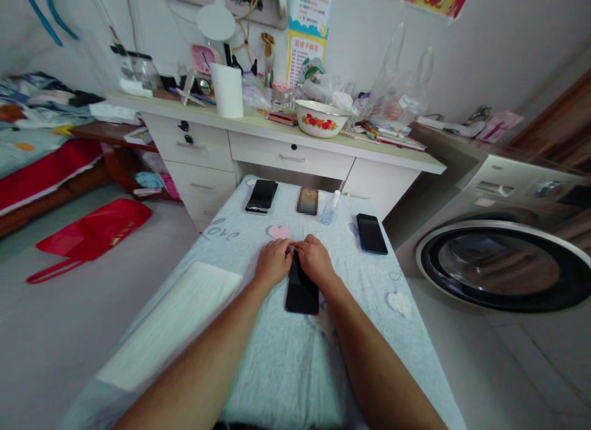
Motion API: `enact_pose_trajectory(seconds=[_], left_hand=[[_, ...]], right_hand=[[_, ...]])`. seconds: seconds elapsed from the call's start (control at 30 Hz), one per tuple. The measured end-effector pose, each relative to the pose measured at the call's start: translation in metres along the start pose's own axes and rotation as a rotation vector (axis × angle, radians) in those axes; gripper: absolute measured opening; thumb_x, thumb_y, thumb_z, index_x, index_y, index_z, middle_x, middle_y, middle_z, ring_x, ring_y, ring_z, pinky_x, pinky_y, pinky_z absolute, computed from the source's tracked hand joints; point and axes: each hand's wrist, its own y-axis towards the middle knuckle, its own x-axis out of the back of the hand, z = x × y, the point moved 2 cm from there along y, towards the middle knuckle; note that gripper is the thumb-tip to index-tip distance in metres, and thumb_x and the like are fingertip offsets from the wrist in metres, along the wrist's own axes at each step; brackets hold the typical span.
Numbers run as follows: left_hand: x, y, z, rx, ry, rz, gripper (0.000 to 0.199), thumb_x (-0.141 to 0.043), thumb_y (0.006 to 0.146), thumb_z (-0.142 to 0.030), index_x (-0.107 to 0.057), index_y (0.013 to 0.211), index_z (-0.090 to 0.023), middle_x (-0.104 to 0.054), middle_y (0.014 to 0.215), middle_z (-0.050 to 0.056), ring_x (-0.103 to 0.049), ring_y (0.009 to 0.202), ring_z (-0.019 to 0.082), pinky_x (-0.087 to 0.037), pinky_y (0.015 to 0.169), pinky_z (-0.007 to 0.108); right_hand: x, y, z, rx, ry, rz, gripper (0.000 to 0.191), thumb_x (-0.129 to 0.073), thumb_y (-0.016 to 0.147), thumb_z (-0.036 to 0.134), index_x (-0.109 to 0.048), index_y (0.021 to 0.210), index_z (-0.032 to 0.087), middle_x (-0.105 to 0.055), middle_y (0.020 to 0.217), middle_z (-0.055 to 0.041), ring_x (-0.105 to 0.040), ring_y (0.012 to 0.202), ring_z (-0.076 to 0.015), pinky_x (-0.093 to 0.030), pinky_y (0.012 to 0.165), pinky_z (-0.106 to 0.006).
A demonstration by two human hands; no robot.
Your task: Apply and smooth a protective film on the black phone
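A black smartphone [302,296] lies screen up on the cloth-covered table, its far end partly covered by my hands. My left hand [276,259] is closed, with its thumb and fingertips at the phone's far left corner. Over the far right part of the phone rests my right hand [314,257], fingers bent and gripping its edge. The fingertips of both hands meet at the top of the phone; whether anything small is between them is hidden.
Beyond my hands are a stack of dark phones [261,196], a blurred-screen phone [307,201] and a clear spray bottle [330,209]. Another phone [372,234] lies right, a white sheet [173,322] left. A desk [272,148] and washing machine [503,233] border the table.
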Motion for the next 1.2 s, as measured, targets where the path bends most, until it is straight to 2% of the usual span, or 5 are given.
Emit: enact_pose_trajectory(seconds=[0.53, 0.77, 1.0, 1.2], left_hand=[[0.0039, 0.0, -0.0032, -0.011, 0.04, 0.028, 0.022, -0.051, 0.085, -0.02, -0.065, 0.102, -0.022, -0.066, 0.097, 0.005, -0.059, 0.096, 0.02, -0.043, 0.087, 0.032], [0.004, -0.0005, -0.0032, -0.008, 0.042, 0.021, 0.023, -0.051, 0.085, -0.019, -0.065, 0.103, -0.021, -0.066, 0.097, 0.005, -0.059, 0.095, 0.02, -0.043, 0.087, 0.032], [0.0039, 0.0004, -0.0028, -0.011, 0.036, 0.019, 0.025, -0.05, 0.084, -0.018, -0.065, 0.104, -0.02, -0.066, 0.099, 0.005, -0.059, 0.095, 0.02, -0.043, 0.086, 0.031], [0.0029, 0.0003, -0.0022, -0.01, 0.03, 0.014, 0.024, -0.05, 0.085, -0.018, -0.064, 0.104, -0.021, -0.066, 0.099, 0.005, -0.059, 0.096, 0.02, -0.043, 0.087, 0.031]], right_hand=[[0.0031, -0.007, 0.0024, 0.045, 0.004, -0.028, 0.03, -0.041, 0.097, 0.023, -0.069, 0.107, 0.021, -0.057, 0.09, -0.0061, -0.053, 0.084, -0.0159, -0.037, 0.077, -0.024], [0.0011, -0.0056, 0.0007, 0.033, 0.007, -0.022, 0.031, -0.04, 0.097, 0.023, -0.07, 0.106, 0.021, -0.057, 0.092, -0.0068, -0.052, 0.087, -0.0162, -0.037, 0.08, -0.025], [-0.0002, -0.0035, -0.0013, 0.039, 0.026, -0.037, 0.032, -0.042, 0.096, 0.022, -0.068, 0.114, 0.025, -0.057, 0.092, -0.0061, -0.053, 0.088, -0.0163, -0.037, 0.08, -0.025], [-0.0012, -0.0025, -0.0024, 0.008, 0.03, -0.035, 0.032, -0.04, 0.097, 0.024, -0.069, 0.112, 0.023, -0.058, 0.092, -0.007, -0.053, 0.087, -0.0165, -0.038, 0.08, -0.025]])
